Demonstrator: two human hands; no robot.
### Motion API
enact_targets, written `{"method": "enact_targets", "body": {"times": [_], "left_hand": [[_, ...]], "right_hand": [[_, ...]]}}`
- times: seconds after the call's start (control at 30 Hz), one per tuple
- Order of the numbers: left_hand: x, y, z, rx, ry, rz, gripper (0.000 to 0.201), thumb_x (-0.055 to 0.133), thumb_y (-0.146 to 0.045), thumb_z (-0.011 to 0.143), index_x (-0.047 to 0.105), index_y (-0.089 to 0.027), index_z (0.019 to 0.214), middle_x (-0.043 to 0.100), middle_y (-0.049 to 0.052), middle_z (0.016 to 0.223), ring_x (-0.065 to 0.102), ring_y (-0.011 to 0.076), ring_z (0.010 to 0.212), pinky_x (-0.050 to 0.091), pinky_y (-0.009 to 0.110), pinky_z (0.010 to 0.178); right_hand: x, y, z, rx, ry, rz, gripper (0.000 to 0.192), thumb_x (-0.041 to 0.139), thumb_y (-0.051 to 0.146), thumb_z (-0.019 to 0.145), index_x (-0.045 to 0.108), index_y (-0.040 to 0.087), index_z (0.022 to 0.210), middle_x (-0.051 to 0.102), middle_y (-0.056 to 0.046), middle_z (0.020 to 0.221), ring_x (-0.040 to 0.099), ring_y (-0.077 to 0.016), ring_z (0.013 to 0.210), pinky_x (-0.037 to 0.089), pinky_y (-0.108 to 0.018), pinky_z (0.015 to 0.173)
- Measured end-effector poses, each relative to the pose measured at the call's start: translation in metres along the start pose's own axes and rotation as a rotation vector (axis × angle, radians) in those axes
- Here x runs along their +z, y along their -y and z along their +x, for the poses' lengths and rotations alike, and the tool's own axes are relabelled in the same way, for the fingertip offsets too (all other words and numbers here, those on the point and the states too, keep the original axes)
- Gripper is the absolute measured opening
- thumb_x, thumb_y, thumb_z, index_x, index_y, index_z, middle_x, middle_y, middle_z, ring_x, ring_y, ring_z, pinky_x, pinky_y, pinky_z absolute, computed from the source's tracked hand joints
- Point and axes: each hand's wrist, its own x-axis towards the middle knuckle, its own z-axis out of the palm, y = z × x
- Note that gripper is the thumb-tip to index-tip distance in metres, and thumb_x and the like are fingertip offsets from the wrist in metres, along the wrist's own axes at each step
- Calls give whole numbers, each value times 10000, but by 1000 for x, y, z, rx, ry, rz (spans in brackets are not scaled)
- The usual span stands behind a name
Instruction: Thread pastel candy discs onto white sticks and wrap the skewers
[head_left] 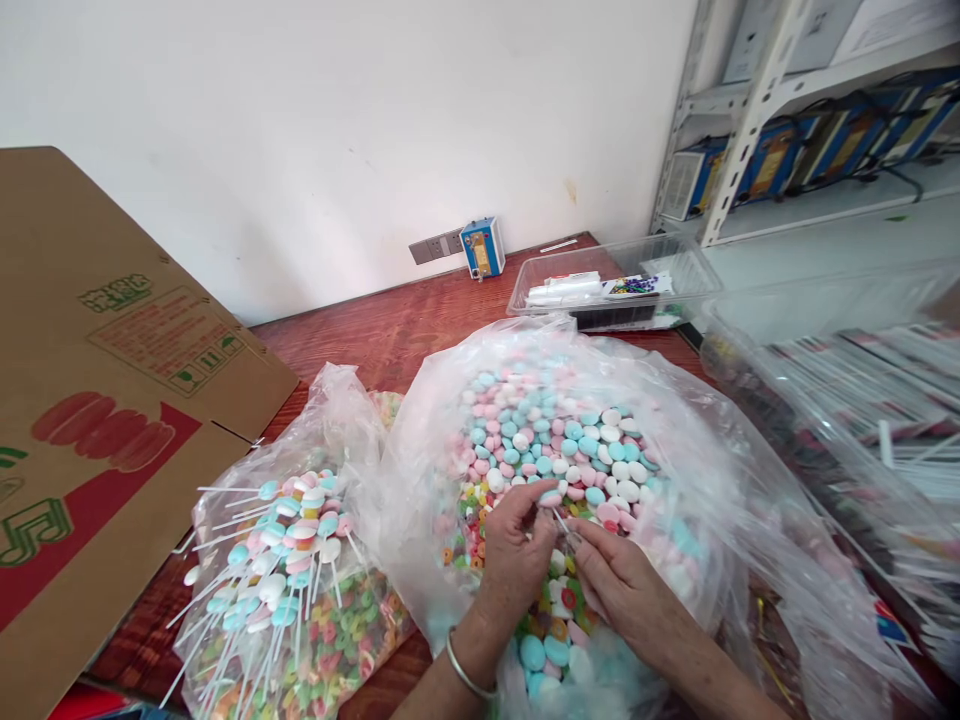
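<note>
Pinched between the fingers of my left hand (517,545) is a pink and white marshmallow candy (550,498). My right hand (622,585) grips a thin white stick (561,521), whose upper end meets that candy. Both hands are over a large open clear plastic bag (420,440) full of blue, pink and white candies (592,445), with small coloured ring gummies (474,515) among them. Left of it, candies on white sticks (281,560) lie piled on another clear bag, which holds ring gummies (341,625).
A cardboard box (172,400) stands at the left. Behind the bags are a clear tray (637,262) with packets and a small blue device (483,248) by the wall. A clear bin (795,400) of sticks and a metal shelf (739,130) are on the right.
</note>
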Motion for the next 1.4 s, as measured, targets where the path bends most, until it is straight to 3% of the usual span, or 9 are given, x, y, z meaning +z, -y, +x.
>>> {"method": "enact_targets", "body": {"times": [0.13,0.27,0.4,0.53,0.73,0.9,1.03,1.17,1.4], "left_hand": [[3,-4,-14,113,74,48,404,479,-92,847,652,-224,1187,688,59,1143,631,179,1057,499,328,952],[-16,3,-11,37,3,186,462,474,-168,908,501,-216,1367,677,86,1196,653,182,1027,514,340,930],[-55,13,6,23,-149,409,255,491,-206,914,664,-211,1102,711,61,1058,654,193,977,512,346,895],[-80,19,10,30,-37,540,209,504,-165,891,684,-219,984,704,46,1009,645,192,944,509,345,862],[-67,17,0,95,115,686,175,523,-141,890,681,-211,911,685,50,936,603,211,950,495,362,857],[-68,12,4,94,105,830,193,488,-135,906,673,-192,890,660,71,901,596,225,924,493,360,819],[-82,9,1,47,169,868,177,509,-143,894,663,-194,824,635,51,834,588,217,865,483,343,774],[-81,9,-8,7,240,831,157,528,-163,891,669,-209,839,639,46,860,588,215,895,479,338,795],[-80,13,-17,-30,114,810,200,461,-113,900,635,-205,932,625,53,925,606,199,867,488,325,765]], "right_hand": [[-4,2,5,-85,-69,-198,269,363,378,913,522,217,769,576,-8,683,553,-180,655,427,-282,607],[-13,-7,9,-54,-89,-249,276,374,396,922,538,225,780,563,7,651,549,-178,644,411,-275,598],[-25,-13,10,32,-159,-131,288,385,416,942,494,230,751,447,55,537,439,-133,499,329,-248,494],[-31,-4,7,64,-110,-119,302,384,408,949,434,237,705,415,67,500,386,-115,448,287,-244,465],[-27,6,4,6,-74,-344,295,382,367,929,429,234,669,491,30,538,464,-148,528,340,-267,540],[-28,8,4,-49,-66,-450,307,373,339,940,456,225,668,525,14,604,501,-162,615,348,-267,594],[-28,5,3,-59,65,-579,311,372,308,955,499,213,687,564,6,653,515,-158,634,322,-267,597],[-25,5,1,-32,177,-698,303,411,262,939,526,203,665,599,-9,656,518,-151,614,295,-265,575],[-23,10,0,-1,227,-781,302,422,210,926,528,197,644,597,-12,636,530,-143,595,272,-257,555]]}}
